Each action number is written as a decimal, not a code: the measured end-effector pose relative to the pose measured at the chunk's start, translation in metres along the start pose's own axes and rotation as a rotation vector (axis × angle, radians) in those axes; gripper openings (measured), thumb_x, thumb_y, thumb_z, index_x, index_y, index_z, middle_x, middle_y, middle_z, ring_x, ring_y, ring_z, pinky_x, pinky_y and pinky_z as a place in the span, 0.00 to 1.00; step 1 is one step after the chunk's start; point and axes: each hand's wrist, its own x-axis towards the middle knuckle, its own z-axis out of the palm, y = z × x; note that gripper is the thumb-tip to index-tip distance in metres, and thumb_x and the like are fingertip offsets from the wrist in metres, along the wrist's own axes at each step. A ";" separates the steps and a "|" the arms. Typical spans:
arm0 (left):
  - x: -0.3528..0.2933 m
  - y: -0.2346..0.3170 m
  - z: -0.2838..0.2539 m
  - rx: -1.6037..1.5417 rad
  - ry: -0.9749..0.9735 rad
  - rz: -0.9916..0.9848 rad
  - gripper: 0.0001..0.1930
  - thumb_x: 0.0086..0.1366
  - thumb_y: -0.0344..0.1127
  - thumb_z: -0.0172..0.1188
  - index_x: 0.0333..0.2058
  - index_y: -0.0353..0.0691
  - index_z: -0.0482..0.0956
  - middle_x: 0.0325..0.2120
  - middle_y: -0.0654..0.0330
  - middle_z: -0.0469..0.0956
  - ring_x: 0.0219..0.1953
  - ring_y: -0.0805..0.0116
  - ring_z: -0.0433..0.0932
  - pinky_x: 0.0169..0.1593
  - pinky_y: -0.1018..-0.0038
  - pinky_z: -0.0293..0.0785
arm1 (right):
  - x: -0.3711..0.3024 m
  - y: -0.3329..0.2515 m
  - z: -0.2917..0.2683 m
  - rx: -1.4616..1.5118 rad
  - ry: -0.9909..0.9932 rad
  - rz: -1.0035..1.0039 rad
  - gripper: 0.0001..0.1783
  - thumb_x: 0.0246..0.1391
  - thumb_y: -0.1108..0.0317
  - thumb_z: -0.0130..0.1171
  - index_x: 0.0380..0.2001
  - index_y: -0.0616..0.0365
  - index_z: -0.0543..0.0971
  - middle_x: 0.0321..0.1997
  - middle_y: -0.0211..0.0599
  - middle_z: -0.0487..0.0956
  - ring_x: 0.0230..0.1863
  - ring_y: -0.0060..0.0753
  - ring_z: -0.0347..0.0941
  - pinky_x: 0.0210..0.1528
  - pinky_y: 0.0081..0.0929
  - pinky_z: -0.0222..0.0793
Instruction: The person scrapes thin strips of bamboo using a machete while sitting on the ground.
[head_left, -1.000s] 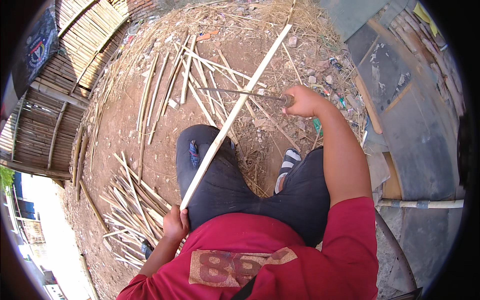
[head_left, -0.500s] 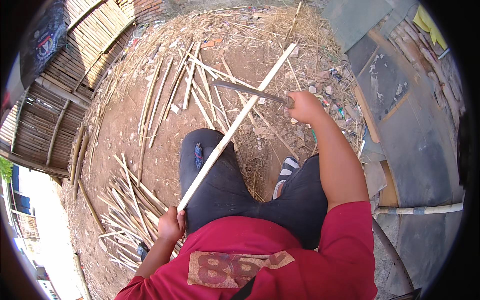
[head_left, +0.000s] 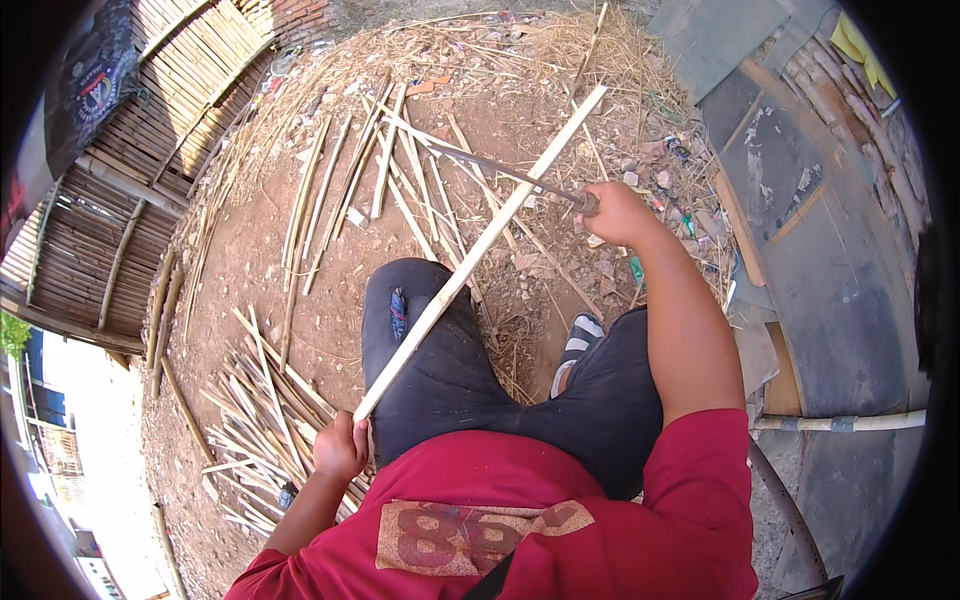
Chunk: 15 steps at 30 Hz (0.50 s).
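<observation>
Over littered dirt ground (head_left: 240,260), held strip (head_left: 473,265), bamboo wall (head_left: 78,250), grey panels (head_left: 850,310)

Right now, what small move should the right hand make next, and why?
Perhaps the right hand should settle the blade gently against the pale strip: the blade crosses the strip in view, but contact is unclear, while the left hand grips the strip's near end.

Outdr dirt yd (head_left: 240,250), bamboo wall (head_left: 82,240)

The left hand (head_left: 342,447) sits low beside the left thigh (head_left: 455,365), fingers (head_left: 345,424) curled; the right arm (head_left: 690,320) stretches forward, slightly bent, the right hand (head_left: 616,213) closed in a grip
</observation>
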 end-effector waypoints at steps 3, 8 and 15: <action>-0.009 -0.004 0.008 -0.033 0.032 0.006 0.15 0.74 0.43 0.49 0.33 0.36 0.69 0.19 0.40 0.74 0.24 0.32 0.75 0.27 0.46 0.69 | -0.011 -0.044 0.005 0.011 0.149 -0.175 0.15 0.47 0.66 0.66 0.40 0.56 0.81 0.33 0.48 0.83 0.36 0.55 0.81 0.42 0.44 0.76; -0.020 -0.001 0.008 -0.151 -0.029 0.047 0.16 0.73 0.43 0.51 0.33 0.34 0.70 0.21 0.39 0.74 0.26 0.30 0.74 0.29 0.45 0.69 | -0.029 -0.078 0.007 -0.404 0.015 -0.504 0.12 0.45 0.67 0.65 0.35 0.55 0.80 0.28 0.46 0.82 0.35 0.53 0.82 0.40 0.49 0.76; -0.018 -0.009 0.008 -0.090 -0.022 0.014 0.15 0.73 0.43 0.49 0.33 0.35 0.69 0.18 0.40 0.74 0.24 0.31 0.75 0.28 0.46 0.69 | 0.006 0.029 0.003 0.151 0.367 0.223 0.24 0.52 0.64 0.64 0.53 0.58 0.80 0.39 0.52 0.83 0.45 0.49 0.82 0.46 0.44 0.76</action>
